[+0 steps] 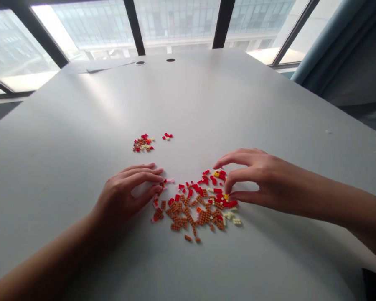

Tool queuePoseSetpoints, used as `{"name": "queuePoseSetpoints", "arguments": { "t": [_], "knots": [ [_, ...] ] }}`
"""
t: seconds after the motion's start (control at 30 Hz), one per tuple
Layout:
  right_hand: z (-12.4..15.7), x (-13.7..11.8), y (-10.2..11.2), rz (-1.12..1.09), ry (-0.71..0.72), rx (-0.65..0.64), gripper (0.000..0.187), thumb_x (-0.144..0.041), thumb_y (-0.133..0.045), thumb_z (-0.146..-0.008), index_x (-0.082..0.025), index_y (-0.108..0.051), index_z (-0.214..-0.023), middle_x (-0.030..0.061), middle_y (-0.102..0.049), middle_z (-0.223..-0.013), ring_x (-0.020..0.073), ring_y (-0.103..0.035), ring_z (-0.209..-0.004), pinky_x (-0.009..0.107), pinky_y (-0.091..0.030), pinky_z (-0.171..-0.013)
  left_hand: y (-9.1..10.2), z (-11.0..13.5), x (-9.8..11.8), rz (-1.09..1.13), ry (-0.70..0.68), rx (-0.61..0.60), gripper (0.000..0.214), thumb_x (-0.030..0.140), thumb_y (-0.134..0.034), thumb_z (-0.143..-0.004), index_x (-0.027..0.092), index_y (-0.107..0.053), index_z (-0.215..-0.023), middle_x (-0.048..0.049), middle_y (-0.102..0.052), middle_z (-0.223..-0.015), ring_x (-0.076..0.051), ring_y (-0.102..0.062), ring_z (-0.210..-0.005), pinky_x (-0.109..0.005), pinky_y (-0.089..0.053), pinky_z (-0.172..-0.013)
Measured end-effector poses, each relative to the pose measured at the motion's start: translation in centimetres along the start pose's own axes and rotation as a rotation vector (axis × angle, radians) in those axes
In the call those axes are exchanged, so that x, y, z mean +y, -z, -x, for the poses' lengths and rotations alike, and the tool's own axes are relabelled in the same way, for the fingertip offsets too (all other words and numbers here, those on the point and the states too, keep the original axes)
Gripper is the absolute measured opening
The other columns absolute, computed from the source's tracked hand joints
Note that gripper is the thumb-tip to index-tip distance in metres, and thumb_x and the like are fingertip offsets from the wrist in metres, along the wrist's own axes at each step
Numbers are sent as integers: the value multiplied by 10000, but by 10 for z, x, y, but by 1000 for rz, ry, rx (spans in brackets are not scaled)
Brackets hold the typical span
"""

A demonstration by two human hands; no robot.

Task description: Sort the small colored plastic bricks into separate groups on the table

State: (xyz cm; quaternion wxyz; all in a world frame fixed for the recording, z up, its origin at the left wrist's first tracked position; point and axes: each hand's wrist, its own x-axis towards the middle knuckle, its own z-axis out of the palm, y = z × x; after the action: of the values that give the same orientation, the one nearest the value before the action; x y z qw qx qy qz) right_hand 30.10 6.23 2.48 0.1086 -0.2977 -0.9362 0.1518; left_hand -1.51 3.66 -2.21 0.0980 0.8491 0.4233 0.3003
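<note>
Loose building bricks lie in a spread pile in front of me: brown bricks (pixel 177 207) in the middle, red bricks (pixel 197 189) along the far and right side, cream bricks (pixel 237 221) at the right. At the pile's left edge rests my left hand (pixel 123 190), open, its fingers slightly bent and the tips beside pink bricks (pixel 170 181). My right hand (pixel 253 177) comes in from the right. Its thumb and index finger pinch a small yellow brick (pixel 226 197) among the red ones, while the other fingers arch above. Another yellow brick (pixel 216 174) lies farther back.
Beyond my left hand sits a small heap of tiny brown, red and cream pieces (pixel 141 144), with a few red and cream pieces (pixel 167 136) beside it. The white table (pixel 188 96) reaches to the windows. Two round holes are near its far edge. A blue curtain (pixel 326 50) hangs at right.
</note>
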Motion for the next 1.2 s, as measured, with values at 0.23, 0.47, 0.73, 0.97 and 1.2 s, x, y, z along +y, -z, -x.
{"name": "queuePoseSetpoints", "arguments": {
  "t": [0.23, 0.47, 0.73, 0.97, 1.2],
  "knots": [
    [-1, -6, 0, -57, 40, -77, 86, -315, -752, -782, -252, -695, -798, 63, -690, -1174, 284, -625, -1086, 445, -413, -915, 0, 1, 0, -7, -1, -2, 112, 283, -651, -868, 218, -720, -927, -19, -762, -1047, -182, -694, -1045, -290, -548, -958],
    [-5, -14, -15, -89, 54, -44, 73, -244, -751, -780, -227, -680, -782, 66, -699, -1137, 271, -615, -1096, 429, -383, -897, 0, 0, 0, 3, -3, 0, 109, 283, -649, -866, 224, -722, -921, -15, -765, -1035, -190, -698, -1038, -295, -559, -940],
    [-6, -13, -18, -75, 62, 32, 82, -251, -662, -873, -246, -691, -797, 42, -714, -1102, 243, -615, -1055, 408, -378, -879, 0, 0, -1, 0, -3, -4, 113, 290, -648, -871, 220, -717, -925, -22, -763, -1040, -193, -692, -1050, -308, -556, -946],
    [-7, -12, -23, -4, 80, 80, 97, -262, -643, -899, -243, -705, -828, 41, -727, -1088, 235, -620, -1021, 392, -372, -852, -1, 1, -1, 10, 12, -4, 114, 292, -656, -862, 235, -724, -933, -17, -762, -1045, -199, -691, -1056, -316, -557, -953],
    [-6, -4, -22, 33, 47, 114, 78, -238, -638, -892, -253, -710, -868, 41, -727, -1083, 243, -618, -1007, 391, -380, -828, 0, 0, 0, 16, 8, 6, 111, 292, -657, -858, 235, -727, -921, -17, -765, -1034, -200, -697, -1043, -311, -563, -943]
  ]
}}
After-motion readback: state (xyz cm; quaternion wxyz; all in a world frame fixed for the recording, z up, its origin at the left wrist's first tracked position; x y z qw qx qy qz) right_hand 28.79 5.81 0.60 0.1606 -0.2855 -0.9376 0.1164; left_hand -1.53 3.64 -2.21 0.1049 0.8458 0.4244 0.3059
